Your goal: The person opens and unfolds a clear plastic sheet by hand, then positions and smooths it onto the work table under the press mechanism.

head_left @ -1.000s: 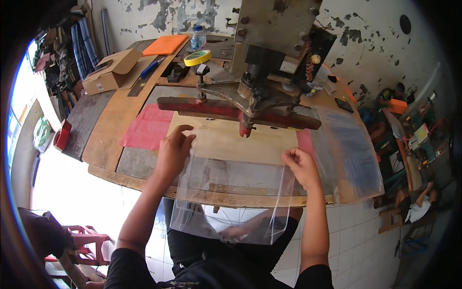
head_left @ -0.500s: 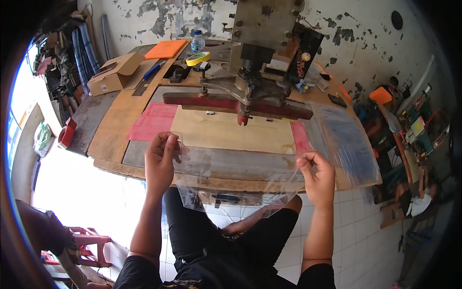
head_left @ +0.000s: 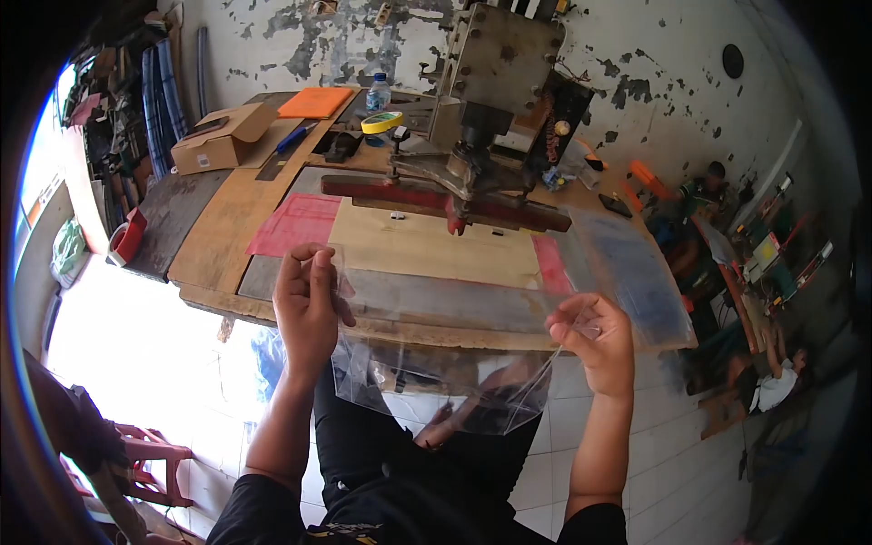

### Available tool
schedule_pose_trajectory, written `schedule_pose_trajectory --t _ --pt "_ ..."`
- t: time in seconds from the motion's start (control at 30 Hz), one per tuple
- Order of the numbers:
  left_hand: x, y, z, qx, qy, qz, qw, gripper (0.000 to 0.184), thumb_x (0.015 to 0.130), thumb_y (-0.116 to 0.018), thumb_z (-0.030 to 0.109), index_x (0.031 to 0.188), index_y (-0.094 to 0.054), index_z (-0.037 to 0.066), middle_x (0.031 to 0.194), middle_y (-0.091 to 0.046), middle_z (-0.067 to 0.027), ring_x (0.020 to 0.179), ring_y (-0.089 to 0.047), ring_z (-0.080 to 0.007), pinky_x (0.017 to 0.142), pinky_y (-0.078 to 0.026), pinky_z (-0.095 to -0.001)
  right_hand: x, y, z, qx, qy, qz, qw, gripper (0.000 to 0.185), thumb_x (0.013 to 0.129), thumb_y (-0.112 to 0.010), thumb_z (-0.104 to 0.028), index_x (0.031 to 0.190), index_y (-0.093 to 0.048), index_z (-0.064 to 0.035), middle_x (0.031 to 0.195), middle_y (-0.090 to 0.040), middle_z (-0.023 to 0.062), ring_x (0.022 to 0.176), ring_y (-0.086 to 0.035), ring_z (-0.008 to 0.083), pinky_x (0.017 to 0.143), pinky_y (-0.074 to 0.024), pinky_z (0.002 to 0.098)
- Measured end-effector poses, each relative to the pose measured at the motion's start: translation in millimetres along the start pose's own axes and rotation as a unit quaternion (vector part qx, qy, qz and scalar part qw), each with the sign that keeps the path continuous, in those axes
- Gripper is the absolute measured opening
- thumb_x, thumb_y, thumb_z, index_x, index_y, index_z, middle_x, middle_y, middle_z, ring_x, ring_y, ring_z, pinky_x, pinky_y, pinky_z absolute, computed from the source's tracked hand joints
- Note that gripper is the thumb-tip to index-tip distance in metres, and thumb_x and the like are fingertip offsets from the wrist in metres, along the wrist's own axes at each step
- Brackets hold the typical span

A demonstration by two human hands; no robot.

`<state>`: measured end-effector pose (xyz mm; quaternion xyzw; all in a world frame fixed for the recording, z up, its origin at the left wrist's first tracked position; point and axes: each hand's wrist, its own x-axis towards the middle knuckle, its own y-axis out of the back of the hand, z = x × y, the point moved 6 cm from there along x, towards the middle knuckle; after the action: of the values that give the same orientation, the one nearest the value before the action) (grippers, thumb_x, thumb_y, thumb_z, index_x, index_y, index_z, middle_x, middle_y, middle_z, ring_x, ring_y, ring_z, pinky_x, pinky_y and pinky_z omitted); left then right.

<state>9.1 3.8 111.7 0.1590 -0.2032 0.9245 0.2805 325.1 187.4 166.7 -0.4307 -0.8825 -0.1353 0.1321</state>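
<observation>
A clear plastic sheet [head_left: 436,386] hangs between my two hands, above my lap and the table's front edge. My left hand [head_left: 307,295] pinches its upper left corner between thumb and fingers. At the upper right corner, my right hand [head_left: 595,336] is closed on the sheet as well. Beyond it, on the table, lies a cream board [head_left: 427,245] with red material [head_left: 295,224] showing at both ends. Over the board stands a press head [head_left: 454,202] with a dark red crossbar, apart from my hands.
A stack of clear sheets [head_left: 627,263] lies at the table's right. Toward the back are a cardboard box [head_left: 222,141], an orange pad [head_left: 315,103], yellow tape [head_left: 381,122] and a water bottle [head_left: 378,94]. A red tape dispenser [head_left: 128,238] sits at the left edge. Other people sit at far right.
The plastic sheet hangs slightly lower and fuller between my hands. My right hand has moved a little inward and down. The camera view has tilted slightly.
</observation>
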Motion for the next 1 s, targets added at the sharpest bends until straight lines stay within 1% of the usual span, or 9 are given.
schedule_pose_trajectory --t 0.1,0.47,0.53,0.63,0.7,0.73,0.8,0.9,1.0 --pt "-3.4 -2.5 1.4 -0.009 0.017 -0.011 1.000 0.017 0.113 -0.055 0.019 0.119 -0.058 0.003 0.078 -0.057 0.0003 0.063 -0.061 -0.0069 0.043 -0.048 -0.0227 -4.8 4.3 -5.8 -0.029 -0.020 0.032 0.999 0.025 0.087 -0.087 -0.004 0.106 -0.073 0.0009 0.096 -0.077 0.0091 0.092 -0.073 0.0138 0.086 -0.0573 0.0273" --pt "-10.8 6.6 15.1 -0.064 -0.010 -0.067 0.996 0.019 0.111 -0.058 0.019 0.118 -0.059 0.001 0.083 -0.069 -0.0080 0.066 -0.065 -0.0094 0.048 -0.049 -0.0229 2.3 -4.3 -20.9 -0.049 0.034 0.045 0.997 0.018 0.091 -0.085 -0.008 0.101 -0.073 0.0017 0.091 -0.079 0.0097 0.085 -0.073 0.0127 0.082 -0.0573 0.0274" --pt "-13.1 5.4 17.9 -0.021 -0.038 -0.076 0.996 0.019 0.110 -0.060 0.019 0.112 -0.063 0.000 0.080 -0.071 -0.0079 0.060 -0.062 -0.0079 0.048 -0.050 -0.0231 3.7 -6.2 -18.5 -0.038 0.033 0.050 0.997 0.018 0.091 -0.085 -0.008 0.099 -0.073 0.0015 0.091 -0.078 0.0094 0.084 -0.072 0.0124 0.082 -0.0573 0.0275" --pt "-9.4 8.3 10.6 -0.002 -0.016 -0.071 0.997 0.023 0.109 -0.065 0.021 0.109 -0.067 -0.002 0.086 -0.075 -0.0098 0.061 -0.062 -0.0076 0.055 -0.048 -0.0212 4.6 -7.9 -14.1 -0.046 0.032 0.044 0.997 0.023 0.092 -0.085 -0.008 0.108 -0.071 0.0021 0.086 -0.077 0.0067 0.085 -0.072 0.0117 0.082 -0.0572 0.0275" --pt "-6.1 11.1 10.5 0.025 0.003 -0.072 0.997 0.025 0.109 -0.065 0.023 0.108 -0.069 -0.002 0.085 -0.077 -0.0097 0.060 -0.062 -0.0069 0.054 -0.046 -0.0207 5.5 -9.9 -13.9 -0.059 0.065 0.058 0.994 0.034 0.092 -0.084 -0.005 0.121 -0.067 0.0027 0.094 -0.074 0.0080 0.086 -0.072 0.0116 0.081 -0.0570 0.0260" --pt "-4.1 11.6 8.1 0.051 0.021 -0.073 0.996 0.027 0.109 -0.065 0.024 0.107 -0.070 -0.002 0.084 -0.078 -0.0095 0.060 -0.062 -0.0062 0.054 -0.045 -0.0202 7.3 -14.0 -13.6 -0.060 0.064 0.058 0.994 0.034 0.092 -0.084 -0.005 0.121 -0.067 0.0027 0.094 -0.074 0.0080 0.086 -0.072 0.0116 0.081 -0.0570 0.0260" --pt "0.8 9.2 -1.8 0.051 0.027 -0.069 0.996 0.029 0.110 -0.063 0.026 0.106 -0.069 -0.002 0.081 -0.077 -0.0097 0.058 -0.063 -0.0081 0.053 -0.045 -0.0209 6.3 -19.7 -26.4 -0.085 0.173 0.080 0.978 0.049 0.091 -0.084 -0.005 0.134 -0.062 0.0020 0.107 -0.070 0.0108 0.086 -0.071 0.0115 0.078 -0.0568 0.0245" --pt "5.4 6.4 -10.6 0.058 0.034 -0.072 0.995 0.032 0.111 -0.061 0.029 0.105 -0.067 -0.002 0.078 -0.075 -0.0101 0.056 -0.064 -0.0100 0.052 -0.046 -0.0217 10.2 -9.0 -14.9 -0.154 0.180 0.035 0.971 0.051 0.089 -0.085 -0.006 0.135 -0.064 0.0010 0.116 -0.067 0.0125 0.085 -0.071 0.0126 0.076 -0.0572 0.0243" --pt "7.5 0.7 -12.3 0.059 0.032 -0.079 0.995 0.033 0.111 -0.061 0.030 0.105 -0.067 -0.001 0.077 -0.075 -0.0100 0.055 -0.064 -0.0103 0.051 -0.046 -0.0217 15.0 -6.6 -18.6 -0.218 0.203 0.013 0.955 0.048 0.090 -0.085 -0.007 0.133 -0.066 0.0003 0.111 -0.068 0.0109 0.084 -0.071 0.0131 0.074 -0.0576 0.0251"
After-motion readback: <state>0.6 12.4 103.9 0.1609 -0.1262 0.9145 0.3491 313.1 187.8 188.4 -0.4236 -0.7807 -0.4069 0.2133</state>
